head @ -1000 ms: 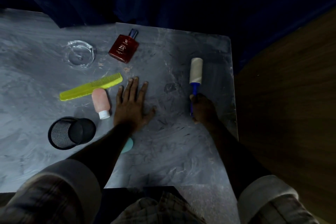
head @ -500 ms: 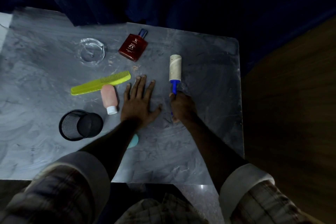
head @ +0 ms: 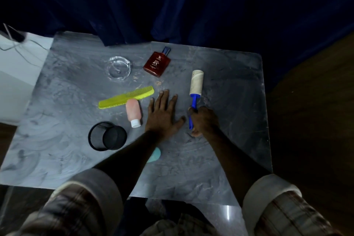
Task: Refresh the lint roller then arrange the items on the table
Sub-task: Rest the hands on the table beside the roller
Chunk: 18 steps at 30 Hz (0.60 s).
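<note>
The lint roller has a cream sticky roll and a blue handle; it lies pointing away from me on the grey marbled table. My right hand is closed around its handle. Just to the left, my left hand rests flat on the table with fingers spread, holding nothing. A yellow comb, a pink bottle with a white cap, a black mesh cup on its side, a clear glass dish and a red perfume bottle lie around it.
A small teal object peeks out from under my left forearm. Dark blue curtain hangs behind the table's far edge. A white surface with cables sits at the left, brown wooden floor at the right.
My right hand has slid the lint roller leftward across the table, from near the right edge to just beside my left hand. The left hand stayed flat in place.
</note>
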Each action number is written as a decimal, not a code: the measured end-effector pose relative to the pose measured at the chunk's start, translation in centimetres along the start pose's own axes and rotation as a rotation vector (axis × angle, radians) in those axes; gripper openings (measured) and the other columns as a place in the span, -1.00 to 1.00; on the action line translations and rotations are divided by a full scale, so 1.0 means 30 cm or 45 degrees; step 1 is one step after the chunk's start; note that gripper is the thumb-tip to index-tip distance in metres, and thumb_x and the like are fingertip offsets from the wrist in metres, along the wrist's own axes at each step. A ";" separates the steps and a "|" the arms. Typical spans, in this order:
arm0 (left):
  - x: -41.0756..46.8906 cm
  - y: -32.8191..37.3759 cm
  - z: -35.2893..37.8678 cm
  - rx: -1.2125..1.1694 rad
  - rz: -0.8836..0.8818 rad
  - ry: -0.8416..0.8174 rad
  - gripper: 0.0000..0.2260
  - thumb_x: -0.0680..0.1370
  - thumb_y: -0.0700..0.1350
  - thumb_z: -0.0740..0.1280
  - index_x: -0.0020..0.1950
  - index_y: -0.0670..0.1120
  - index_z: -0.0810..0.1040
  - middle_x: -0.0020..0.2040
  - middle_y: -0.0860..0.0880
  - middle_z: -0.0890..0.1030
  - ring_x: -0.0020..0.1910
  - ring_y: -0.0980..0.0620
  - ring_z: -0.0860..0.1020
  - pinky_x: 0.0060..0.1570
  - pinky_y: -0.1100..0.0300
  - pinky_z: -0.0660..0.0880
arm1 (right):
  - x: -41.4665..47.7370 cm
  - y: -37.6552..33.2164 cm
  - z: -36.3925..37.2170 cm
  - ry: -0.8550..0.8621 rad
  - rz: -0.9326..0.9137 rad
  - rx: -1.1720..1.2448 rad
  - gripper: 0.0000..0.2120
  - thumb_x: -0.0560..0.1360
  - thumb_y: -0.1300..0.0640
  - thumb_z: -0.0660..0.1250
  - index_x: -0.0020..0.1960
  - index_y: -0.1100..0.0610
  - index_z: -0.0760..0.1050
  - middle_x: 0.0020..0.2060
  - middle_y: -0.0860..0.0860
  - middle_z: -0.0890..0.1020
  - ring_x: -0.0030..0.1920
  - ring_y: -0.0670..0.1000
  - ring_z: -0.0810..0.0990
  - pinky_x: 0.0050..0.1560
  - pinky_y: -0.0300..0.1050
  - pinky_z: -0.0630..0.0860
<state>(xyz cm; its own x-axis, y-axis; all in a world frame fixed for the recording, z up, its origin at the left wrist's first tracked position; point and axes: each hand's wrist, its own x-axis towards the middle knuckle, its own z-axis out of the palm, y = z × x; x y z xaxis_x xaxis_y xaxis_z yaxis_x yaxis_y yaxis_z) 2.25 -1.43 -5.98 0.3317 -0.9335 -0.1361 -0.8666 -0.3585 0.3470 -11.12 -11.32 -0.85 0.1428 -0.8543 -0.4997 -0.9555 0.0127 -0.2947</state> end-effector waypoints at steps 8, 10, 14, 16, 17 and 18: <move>0.011 0.040 -0.082 -0.110 -0.090 -0.164 -0.16 0.57 0.42 0.12 0.78 0.09 0.08 0.80 -0.11 0.03 0.79 -0.15 -0.01 0.74 -0.24 -0.06 | -0.023 -0.013 -0.005 -0.083 0.057 0.182 -0.44 0.57 -0.29 0.27 0.09 0.22 0.66 0.07 0.24 0.73 0.13 0.25 0.71 0.12 0.05 0.65; 0.015 0.041 -0.093 -0.119 -0.091 -0.205 -0.17 0.58 0.40 0.13 0.79 0.10 0.06 0.81 -0.10 0.01 0.80 -0.15 -0.02 0.75 -0.25 -0.07 | -0.028 -0.019 -0.005 -0.108 0.078 0.254 -0.44 0.57 -0.28 0.28 0.10 0.23 0.66 0.06 0.25 0.74 0.11 0.27 0.73 0.14 0.14 0.66; 0.022 0.036 -0.109 -0.122 -0.082 -0.235 -0.24 0.67 0.33 0.22 0.79 0.10 0.05 0.81 -0.09 -0.01 0.79 -0.15 -0.04 0.75 -0.25 -0.04 | -0.041 -0.015 -0.012 -0.228 0.075 0.393 -0.48 0.61 -0.23 0.25 0.11 0.25 0.63 0.00 0.24 0.74 -0.04 0.25 0.76 -0.01 0.19 0.72; 0.024 0.037 -0.127 -0.187 -0.093 -0.257 -0.25 0.67 0.31 0.25 0.78 0.11 0.06 0.80 -0.09 0.03 0.79 -0.16 0.00 0.74 -0.25 0.00 | -0.044 -0.031 -0.010 -0.203 0.097 0.375 -0.44 0.60 -0.26 0.26 0.13 0.26 0.63 0.03 0.26 0.73 0.02 0.28 0.75 0.06 0.20 0.70; 0.022 0.053 -0.140 -0.241 -0.102 -0.243 -0.25 0.67 0.29 0.28 0.78 0.10 0.08 0.79 -0.10 0.08 0.78 -0.16 0.05 0.74 -0.23 0.05 | -0.045 -0.024 -0.019 -0.164 0.112 0.319 -0.40 0.58 -0.30 0.26 0.13 0.26 0.64 0.05 0.27 0.73 0.08 0.28 0.73 0.12 0.19 0.67; 0.018 0.062 -0.157 -0.317 -0.105 -0.204 -0.27 0.67 0.25 0.31 0.77 0.08 0.13 0.77 -0.10 0.16 0.76 -0.16 0.13 0.72 -0.19 0.13 | -0.050 -0.021 -0.027 -0.124 0.117 0.232 -0.37 0.57 -0.34 0.25 0.12 0.24 0.65 0.06 0.26 0.73 0.12 0.26 0.72 0.15 0.15 0.66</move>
<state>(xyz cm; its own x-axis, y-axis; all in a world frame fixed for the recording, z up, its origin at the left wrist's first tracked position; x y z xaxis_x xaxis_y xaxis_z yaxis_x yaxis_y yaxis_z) 2.58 -2.62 -1.05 0.3171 -0.8958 -0.3115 -0.7147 -0.4416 0.5423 -10.95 -10.46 0.73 0.0899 -0.7911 -0.6050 -0.9044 0.1895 -0.3822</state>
